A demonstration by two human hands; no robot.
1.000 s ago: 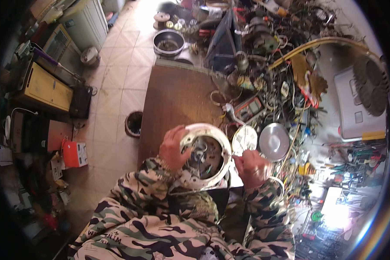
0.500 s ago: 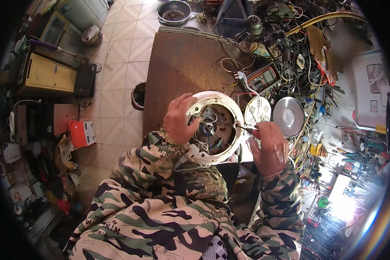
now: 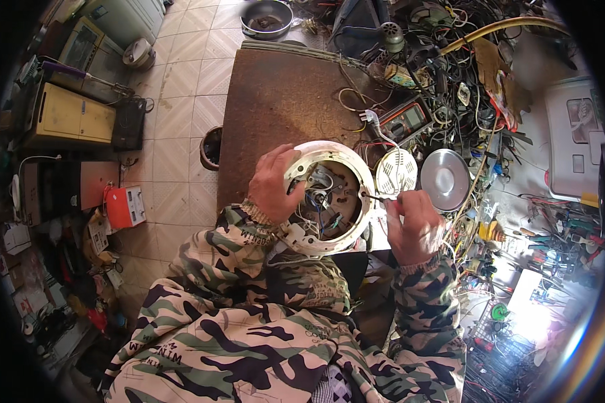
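A round white appliance housing (image 3: 363, 220) lies on the near edge of the brown table, its open middle showing wires and metal parts. My left hand (image 3: 273, 185) grips its left rim, fingers over the outside and thumb reaching inward. In my right hand (image 3: 415, 227) is a thin dark screwdriver (image 3: 381, 197), pinched between thumb and fingers; most of its handle is hidden by the hand. The screwdriver's tip meets the right side of the ring, at a small dark hole. Beside the housing rests a white perforated disc (image 3: 396, 172).
A multimeter (image 3: 409, 121) and a white plug (image 3: 370, 117) lie on the brown table (image 3: 275, 101). A round metal plate (image 3: 445, 180) sits right of the disc. Tangled cables and tools crowd the right side. A pan (image 3: 267, 19) stands beyond the table.
The whole view has shifted slightly, so everything appears a little further left. My right hand's fingers have turned slightly around the screwdriver, whose tip stays at the ring. My left hand keeps its hold.
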